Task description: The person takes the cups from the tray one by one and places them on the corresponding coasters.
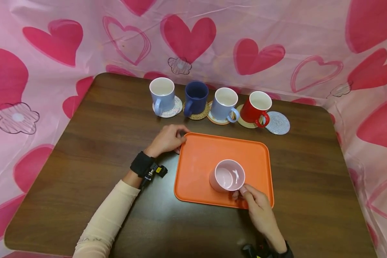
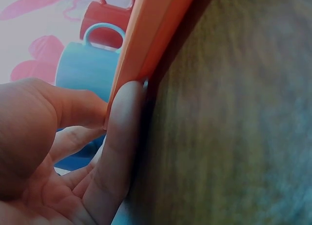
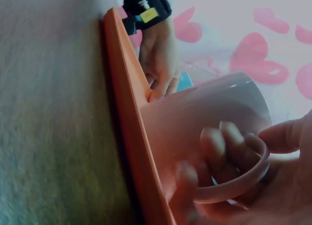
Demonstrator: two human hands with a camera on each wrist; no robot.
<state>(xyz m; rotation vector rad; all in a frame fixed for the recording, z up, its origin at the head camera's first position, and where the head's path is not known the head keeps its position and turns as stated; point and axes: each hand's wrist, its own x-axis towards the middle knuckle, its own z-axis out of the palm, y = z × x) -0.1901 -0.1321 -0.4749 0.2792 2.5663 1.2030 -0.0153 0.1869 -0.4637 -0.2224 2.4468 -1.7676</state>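
Four mugs line the far edge of the dark wooden surface (image 1: pixel 93 143) in front of me. From left: a pale blue mug (image 1: pixel 162 94) on a white coaster (image 1: pixel 175 109), a navy mug (image 1: pixel 196 96) on a woven coaster (image 1: pixel 203 114), a second pale blue mug (image 1: pixel 224 103) on an orange-rimmed coaster (image 1: pixel 215 120), and a red mug (image 1: pixel 257 106) on a tan coaster (image 1: pixel 245 123). Just beside the red mug lies a grey coaster (image 1: pixel 278 123) with nothing on it. A pink cloth with red hearts (image 1: pixel 187 36) hangs behind and drapes around the surface on both sides.
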